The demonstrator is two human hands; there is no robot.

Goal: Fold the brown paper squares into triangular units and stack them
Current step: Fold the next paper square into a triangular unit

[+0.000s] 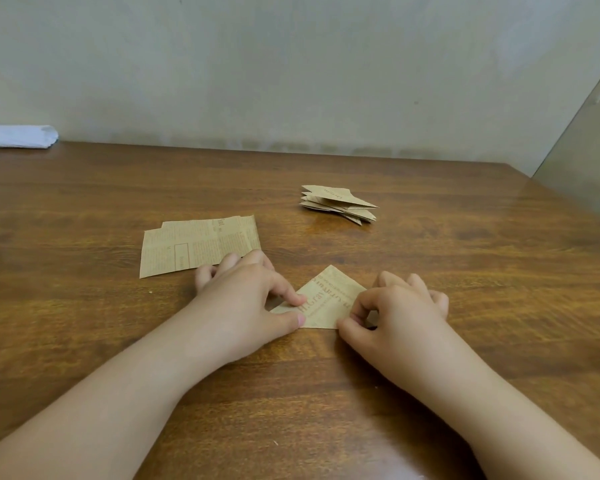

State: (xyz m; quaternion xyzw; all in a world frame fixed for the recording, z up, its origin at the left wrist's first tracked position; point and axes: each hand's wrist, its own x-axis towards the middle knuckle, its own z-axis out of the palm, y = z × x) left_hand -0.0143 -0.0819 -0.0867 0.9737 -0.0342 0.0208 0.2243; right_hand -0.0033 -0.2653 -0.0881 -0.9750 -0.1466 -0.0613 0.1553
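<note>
Creasing the paper (326, 299): my left hand (246, 292) pins it with thumb and forefinger, my right hand (395, 313) pinches its corner; I'd align edges first.

Head view: single wide-angle camera, worn on the person's head.
Faces forward and down over a wooden table (430, 341) toward a plain wall (291, 64); near range, both forearms entering from the bottom edge; table's far edge and right corner in frame; straight lines bowed at the margins; no second view to overlap.
</note>
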